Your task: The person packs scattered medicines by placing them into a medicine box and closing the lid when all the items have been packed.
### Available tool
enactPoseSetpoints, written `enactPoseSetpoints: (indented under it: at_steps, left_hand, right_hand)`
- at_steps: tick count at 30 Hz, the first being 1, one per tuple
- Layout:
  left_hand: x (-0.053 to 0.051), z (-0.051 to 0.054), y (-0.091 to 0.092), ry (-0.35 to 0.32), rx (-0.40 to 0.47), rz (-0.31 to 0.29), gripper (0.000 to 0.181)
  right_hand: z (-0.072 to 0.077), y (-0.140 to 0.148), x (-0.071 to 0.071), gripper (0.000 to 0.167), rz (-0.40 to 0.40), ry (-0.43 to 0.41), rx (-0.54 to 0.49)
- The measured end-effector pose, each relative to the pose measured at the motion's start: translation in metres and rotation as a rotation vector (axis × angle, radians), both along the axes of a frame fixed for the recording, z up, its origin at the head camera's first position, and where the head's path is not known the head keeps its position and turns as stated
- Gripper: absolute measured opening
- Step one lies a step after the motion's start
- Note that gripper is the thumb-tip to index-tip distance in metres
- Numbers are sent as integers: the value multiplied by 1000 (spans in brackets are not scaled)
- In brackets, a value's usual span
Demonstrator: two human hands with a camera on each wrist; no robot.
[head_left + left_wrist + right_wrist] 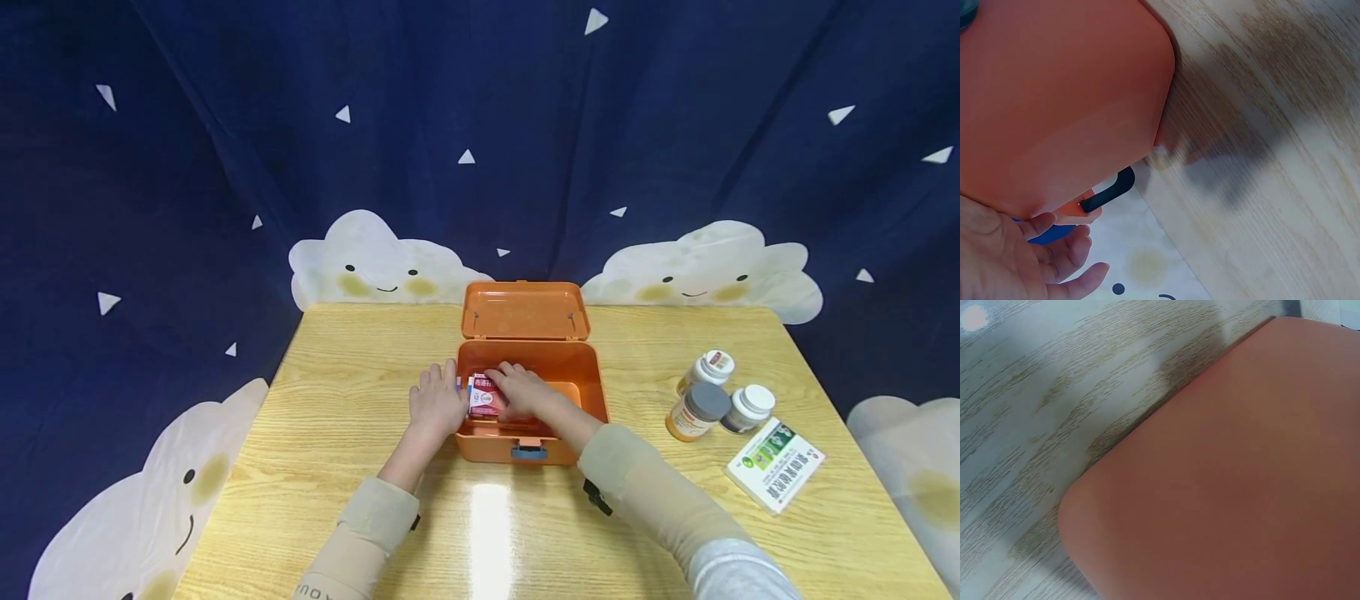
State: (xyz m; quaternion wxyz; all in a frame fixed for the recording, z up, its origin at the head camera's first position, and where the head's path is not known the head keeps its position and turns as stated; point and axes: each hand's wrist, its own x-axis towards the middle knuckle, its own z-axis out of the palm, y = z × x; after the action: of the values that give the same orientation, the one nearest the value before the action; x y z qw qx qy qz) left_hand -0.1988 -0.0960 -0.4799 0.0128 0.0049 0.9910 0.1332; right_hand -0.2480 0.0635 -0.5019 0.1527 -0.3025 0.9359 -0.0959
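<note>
An orange lidded storage box (487,451) stands on the table with its lid (525,310) raised at the back. Inside, toward its left end, a red and white medicine carton (482,397) shows Chinese print. My right hand (520,392) reaches in over the front wall and grips the carton's right side; its fingertips are partly hidden. At the left rim, my left hand (437,400) rests against the box with loosely extended fingers. The left wrist view shows those fingers (1075,256) beside the orange wall. Only the box's outside and the table appear in the right wrist view.
To the right stand a grey-capped bottle (697,412), a white-capped bottle (748,407) and another white-capped bottle (707,371) behind. A white and green medicine carton (776,465) lies in front of them. A dark blue curtain (465,100) hangs behind the table.
</note>
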Motion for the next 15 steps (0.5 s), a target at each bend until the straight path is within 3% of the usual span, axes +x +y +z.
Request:
enactPoseSetpoints:
  at_steps: [15]
  left_hand:
    - [0,1,0,-10,3,2,40]
  right_hand:
    - [3,2,1,83,10,8,18]
